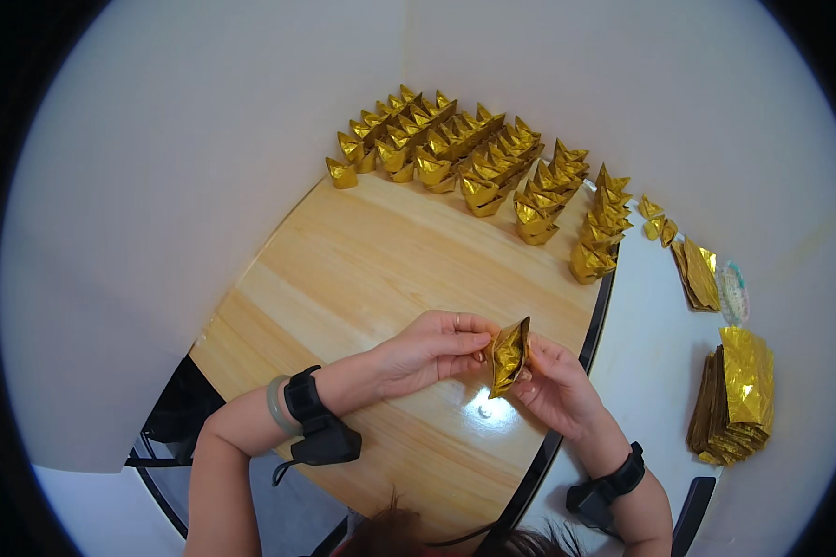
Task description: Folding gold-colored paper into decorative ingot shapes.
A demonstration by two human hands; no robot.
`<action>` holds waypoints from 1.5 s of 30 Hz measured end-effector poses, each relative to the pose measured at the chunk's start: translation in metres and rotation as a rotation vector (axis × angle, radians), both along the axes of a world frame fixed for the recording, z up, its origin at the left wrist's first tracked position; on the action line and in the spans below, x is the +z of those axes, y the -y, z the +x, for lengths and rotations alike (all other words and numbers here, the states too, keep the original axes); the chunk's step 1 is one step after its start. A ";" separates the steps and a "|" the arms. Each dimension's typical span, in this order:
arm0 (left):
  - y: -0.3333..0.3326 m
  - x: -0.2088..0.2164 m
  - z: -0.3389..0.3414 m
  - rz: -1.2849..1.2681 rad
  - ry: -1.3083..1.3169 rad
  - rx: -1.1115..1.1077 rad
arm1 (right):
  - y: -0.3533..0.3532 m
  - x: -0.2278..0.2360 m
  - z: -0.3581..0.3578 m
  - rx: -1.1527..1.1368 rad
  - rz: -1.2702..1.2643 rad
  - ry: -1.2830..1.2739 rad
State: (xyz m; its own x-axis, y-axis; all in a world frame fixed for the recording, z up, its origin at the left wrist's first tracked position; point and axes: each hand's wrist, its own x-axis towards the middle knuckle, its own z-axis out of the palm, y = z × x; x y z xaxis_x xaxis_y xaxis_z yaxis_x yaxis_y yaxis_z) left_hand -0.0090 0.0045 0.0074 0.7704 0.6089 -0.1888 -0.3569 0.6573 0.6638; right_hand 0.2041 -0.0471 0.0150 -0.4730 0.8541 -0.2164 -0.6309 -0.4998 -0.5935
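Between my two hands, above the wooden tabletop (344,269), is a folded gold paper ingot (508,358), boat-shaped and tilted with its opening toward me. My left hand (437,349) pinches its left side between thumb and fingers. On the other side, my right hand (559,381) grips the right wall, with some fingertips hidden behind the paper. Rows of finished gold paper ingots (485,190) stand stacked inside one another along the far edge of the table. A single ingot (342,174) stands at the left end of these rows.
On the white surface at the right lie a thick stack of gold paper sheets (748,390), a smaller stack (696,276), and a few small gold folded pieces (656,223). A clear round plastic item (734,292) leans by the wall. White walls enclose the far and left sides.
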 end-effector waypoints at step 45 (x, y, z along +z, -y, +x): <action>0.009 -0.005 0.010 0.011 0.221 0.015 | 0.002 0.008 -0.008 -0.007 0.114 -0.130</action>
